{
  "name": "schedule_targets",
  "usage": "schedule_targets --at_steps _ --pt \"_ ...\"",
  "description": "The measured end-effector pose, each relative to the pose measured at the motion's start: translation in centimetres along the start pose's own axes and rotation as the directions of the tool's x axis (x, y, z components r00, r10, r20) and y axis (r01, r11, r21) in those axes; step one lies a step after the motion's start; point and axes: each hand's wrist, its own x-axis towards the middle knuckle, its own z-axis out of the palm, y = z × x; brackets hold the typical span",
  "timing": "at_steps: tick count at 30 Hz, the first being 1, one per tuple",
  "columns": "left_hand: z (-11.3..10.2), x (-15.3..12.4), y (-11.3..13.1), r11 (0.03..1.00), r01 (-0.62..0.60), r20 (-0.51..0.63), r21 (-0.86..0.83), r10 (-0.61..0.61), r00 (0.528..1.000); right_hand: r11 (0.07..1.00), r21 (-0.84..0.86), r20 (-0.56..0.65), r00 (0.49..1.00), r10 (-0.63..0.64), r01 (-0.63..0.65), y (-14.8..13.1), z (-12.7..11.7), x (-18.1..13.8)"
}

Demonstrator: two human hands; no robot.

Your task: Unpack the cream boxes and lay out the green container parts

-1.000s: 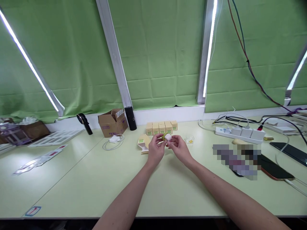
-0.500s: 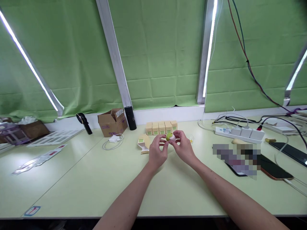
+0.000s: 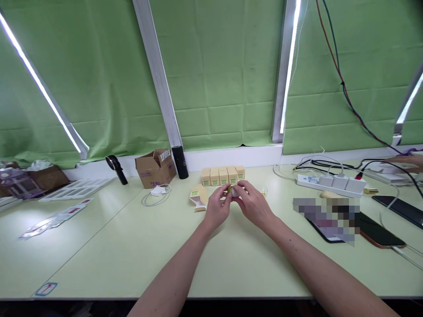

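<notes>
Above the middle of the table, my left hand (image 3: pixel 217 208) and my right hand (image 3: pixel 254 206) meet with pinched fingertips. Between them is a small round green and whitish object (image 3: pixel 234 191), mostly covered by the fingers; its kind is too small to make out. The left fingers are on its green side, the right on its pale side. Just left of my left hand lies an opened kraft-paper box (image 3: pixel 198 197) with a green label. Behind both hands stands a row of several small kraft boxes (image 3: pixel 219 176), each with a green label.
A small clear thing with yellow (image 3: pixel 264 191) lies right of my hands. Farther right are a white power strip (image 3: pixel 330 185), cables and phones (image 3: pixel 380 229). A cardboard box (image 3: pixel 155 169), black cylinder (image 3: pixel 179 163) and white charger (image 3: pixel 157 191) stand left. Another person's hand (image 3: pixel 408 162) shows at the right edge.
My right hand has turned and its fingers have closed farther over the round object, so less of it shows. Another person's hand has come in at the right edge.
</notes>
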Motion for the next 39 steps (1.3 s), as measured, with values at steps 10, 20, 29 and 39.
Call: schedule_targets --at_steps 10,20,29,39 --pt "0.0 0.1 0.5 1.0 0.014 0.011 -0.021 -0.014 1.0 0.999 -0.001 0.012 0.999 -0.046 0.046 0.0 0.2 0.0" --pt "0.2 0.1 0.5 0.998 0.047 -0.055 -0.03 -0.049 0.997 0.995 -0.07 0.031 0.997 -0.071 0.073 -0.4 0.6 0.1" --pt "0.2 0.3 1.3 0.991 0.042 -0.073 0.127 -0.033 0.997 0.996 -0.068 0.032 0.998 -0.057 0.059 -0.7 2.3 0.0" --pt "0.5 0.2 2.2 0.987 0.123 -0.089 0.099 -0.115 0.989 0.998 -0.064 0.014 1.0 -0.024 0.025 -0.7 2.8 -0.1"
